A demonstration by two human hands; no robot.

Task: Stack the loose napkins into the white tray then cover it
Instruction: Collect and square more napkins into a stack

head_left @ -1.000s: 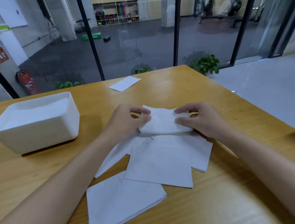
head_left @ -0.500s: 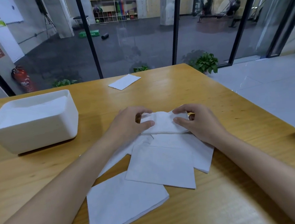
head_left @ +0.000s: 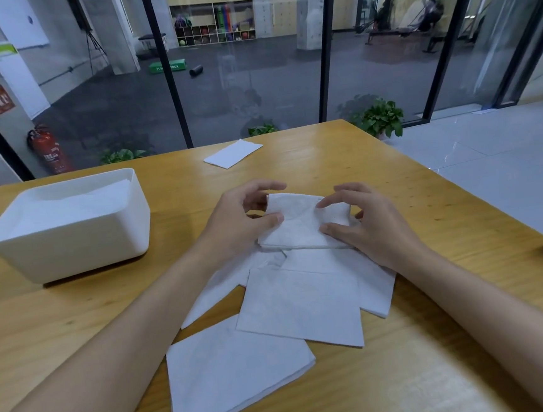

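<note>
A small stack of white napkins (head_left: 301,223) lies at the table's middle, its far edge lifted. My left hand (head_left: 242,221) pinches its left side between thumb and curled fingers. My right hand (head_left: 370,223) pinches its right side, thumb on top of the near corner. Several loose napkins (head_left: 302,305) lie spread below the stack, the nearest one (head_left: 232,373) by my left forearm. The white tray (head_left: 70,253) stands at the left with napkins inside. No lid is in view.
A single napkin (head_left: 233,153) lies near the wooden table's (head_left: 442,371) far edge. Glass wall panels with black frames rise just behind the table. The table's right edge runs diagonally past my right arm.
Both hands have closed in on the small stack and bent its far edge upward. The camera has shifted slightly.
</note>
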